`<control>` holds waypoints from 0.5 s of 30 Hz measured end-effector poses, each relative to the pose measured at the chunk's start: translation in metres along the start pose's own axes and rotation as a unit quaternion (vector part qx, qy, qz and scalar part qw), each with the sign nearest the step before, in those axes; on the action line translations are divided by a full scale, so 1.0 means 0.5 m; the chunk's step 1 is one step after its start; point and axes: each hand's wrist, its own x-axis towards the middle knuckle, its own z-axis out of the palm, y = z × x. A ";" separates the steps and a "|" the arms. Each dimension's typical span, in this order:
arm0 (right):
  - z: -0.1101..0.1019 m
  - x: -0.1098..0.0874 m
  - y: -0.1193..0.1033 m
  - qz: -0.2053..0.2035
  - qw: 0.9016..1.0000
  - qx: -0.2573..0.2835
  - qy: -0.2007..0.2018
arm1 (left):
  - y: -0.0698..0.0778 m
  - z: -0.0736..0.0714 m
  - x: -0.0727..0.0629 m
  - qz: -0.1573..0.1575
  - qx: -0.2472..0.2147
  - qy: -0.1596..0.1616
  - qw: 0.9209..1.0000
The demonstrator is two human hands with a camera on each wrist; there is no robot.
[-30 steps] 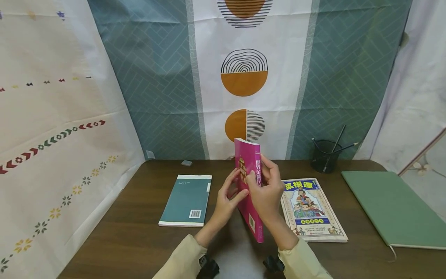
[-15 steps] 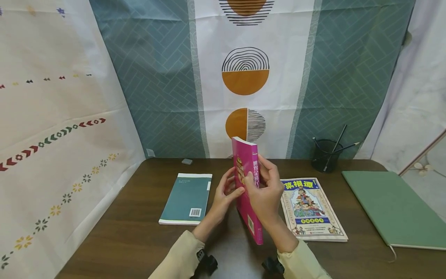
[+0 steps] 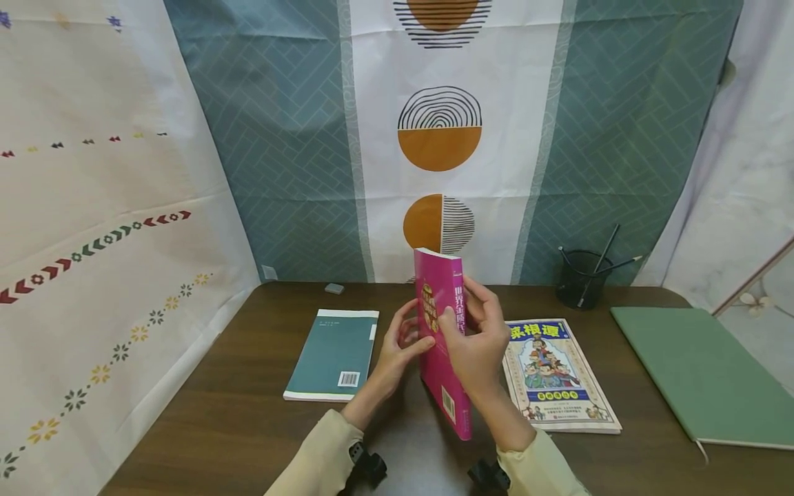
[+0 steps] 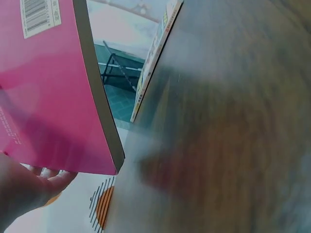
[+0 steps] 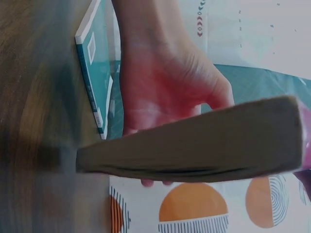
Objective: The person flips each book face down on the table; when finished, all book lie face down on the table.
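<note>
A pink book stands upright on its lower end above the middle of the table, its spine turned towards me at the right. White characters run down the spine, and a barcode sits low on the cover. My left hand holds its left side, with the thumb at the cover. On the spine side my right hand grips it, thumb on the cover and fingers behind. In the right wrist view the page edges of the book cross in front of my left hand. Wrist cameras are strapped over pale yellow sleeves.
A teal book lies at left, and a comic-covered book lies right of my hands. Farther right is a large green notebook. A black mesh pen cup and a small eraser-like block stand near the back edge.
The pink book's lower end has come slightly nearer me. My left hand has shifted a little to the left. Both hands keep hold of the book.
</note>
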 end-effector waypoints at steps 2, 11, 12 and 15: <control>-0.003 0.004 0.000 0.010 1.000 0.003 0.001 | 0.002 0.000 0.000 0.006 0.004 0.006 1.000; -0.013 0.021 0.015 0.022 1.000 0.004 0.004 | 0.004 -0.002 0.001 0.017 0.032 0.050 0.998; -0.014 0.022 0.017 0.019 1.000 0.002 0.005 | 0.004 -0.002 0.001 0.019 0.033 0.054 0.998; -0.018 0.025 0.025 0.016 1.000 -0.003 0.004 | 0.004 -0.001 0.002 0.024 0.043 0.067 0.997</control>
